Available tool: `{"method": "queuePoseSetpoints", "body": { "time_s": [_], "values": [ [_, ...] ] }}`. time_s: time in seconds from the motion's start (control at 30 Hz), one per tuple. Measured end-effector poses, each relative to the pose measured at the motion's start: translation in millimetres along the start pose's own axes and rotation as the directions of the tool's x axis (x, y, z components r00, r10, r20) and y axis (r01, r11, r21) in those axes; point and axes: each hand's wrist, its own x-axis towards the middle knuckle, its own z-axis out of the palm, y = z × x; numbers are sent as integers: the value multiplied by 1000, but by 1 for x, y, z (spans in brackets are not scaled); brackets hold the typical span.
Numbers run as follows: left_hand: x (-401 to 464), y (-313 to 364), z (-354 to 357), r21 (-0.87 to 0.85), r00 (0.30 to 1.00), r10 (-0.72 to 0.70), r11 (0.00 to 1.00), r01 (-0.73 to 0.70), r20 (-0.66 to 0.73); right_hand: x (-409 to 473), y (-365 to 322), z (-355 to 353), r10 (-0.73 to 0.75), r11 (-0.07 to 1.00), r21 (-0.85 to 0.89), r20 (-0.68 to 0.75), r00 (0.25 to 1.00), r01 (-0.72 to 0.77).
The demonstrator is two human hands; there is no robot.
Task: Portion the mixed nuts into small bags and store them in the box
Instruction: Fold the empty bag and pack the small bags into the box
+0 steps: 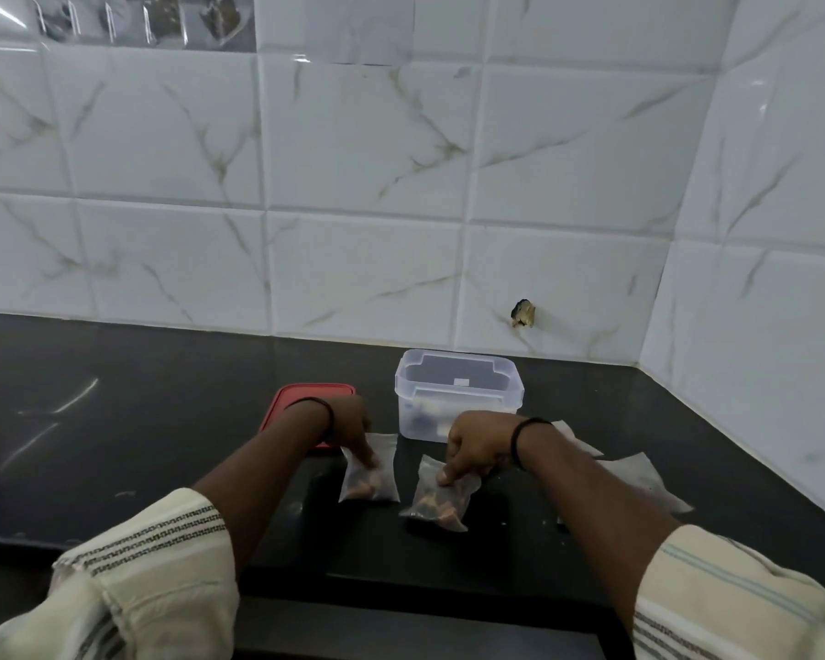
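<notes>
Nuts lie in two small clear bags on the black counter (139, 397), one under each hand. Left hand (351, 423): fingers curled down onto the left bag (370, 473), fingertips pressing its middle, nuts gathered at the near end. Right hand (477, 445): fingers curled, thumb and fingertips pinching the upper part of the right bag (437, 497), which lies tilted, its nuts at the near end. The two bags lie near each other without touching. A dark band sits on each wrist; striped cream sleeves are pushed up both forearms.

Beyond the hands: a clear plastic box (458, 393), open, stands just behind the right hand, some contents faintly visible low inside but too blurred to identify. A red lid (301, 397) lies flat behind the left wrist, partly hidden by it. Empty bags (639, 473) lie on the counter to the right of the right forearm. White marbled tiles (353, 183) cover the wall behind and to the right, with a chipped hole (524, 314) low down above the box.
</notes>
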Motion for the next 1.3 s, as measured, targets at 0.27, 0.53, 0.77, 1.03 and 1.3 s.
{"method": "queuePoseSetpoints", "body": {
  "time_s": [0.27, 0.53, 0.77, 1.03, 1.3],
  "values": [
    [-26, 5, -39, -235, 977, 120, 959, -161, -178, -16, 1, -28, -159, 981, 93, -126, 979, 171],
    [-48, 19, -97, -281, 853, 186, 891, -356, -488, -28, 12, -96, -77, 940, 226, -587, 806, 255],
    [-22, 43, -111, -257, 691, 76, 894, -366, -719, 5, 28, -89, -58, 970, 105, -780, 623, 221],
    [12, 68, -107, -259, 725, 119, 885, -388, -678, 38, 38, -70, -143, 984, 25, -463, 875, 174],
    [37, 73, -99, -297, 863, 143, 901, -316, -484, 64, 46, -66, -88, 993, -113, -442, 893, 42]
  ]
}}
